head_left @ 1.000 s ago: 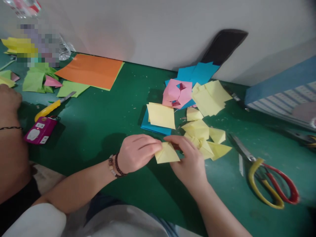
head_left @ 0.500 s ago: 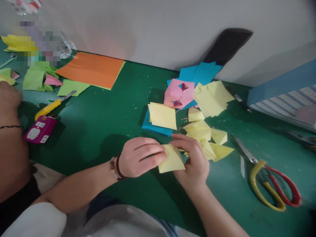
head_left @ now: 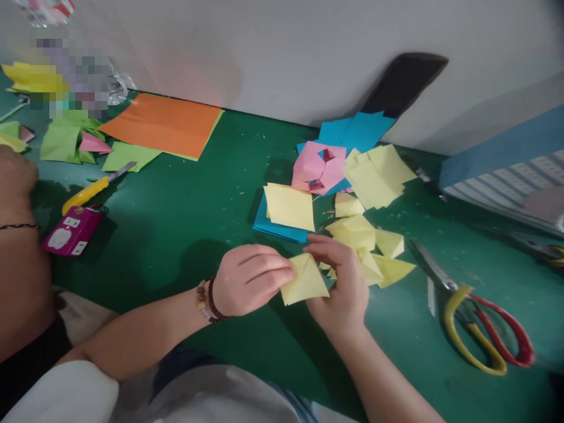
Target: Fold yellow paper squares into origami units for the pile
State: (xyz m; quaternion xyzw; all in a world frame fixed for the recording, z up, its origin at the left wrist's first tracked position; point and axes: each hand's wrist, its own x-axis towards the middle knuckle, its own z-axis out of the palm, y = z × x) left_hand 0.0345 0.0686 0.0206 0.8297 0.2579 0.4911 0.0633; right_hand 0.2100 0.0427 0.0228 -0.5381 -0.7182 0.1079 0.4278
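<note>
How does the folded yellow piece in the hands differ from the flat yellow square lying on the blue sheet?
The folded yellow piece is creased into a pointed, layered shape; the flat yellow square lies unfolded. The folded piece is pinched between the left hand and right hand above the green table; the square rests untouched on the blue sheet. Both are the same pale yellow paper.

Bare mat (head_left: 185,205) left; folded yellow pieces (head_left: 359,232) and scissors (head_left: 480,320) crowd right.

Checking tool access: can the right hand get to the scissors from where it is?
Probably yes. The scissors lie uncovered on the green table right of the right hand, with bare table between, but its grip is on the yellow paper.
</note>
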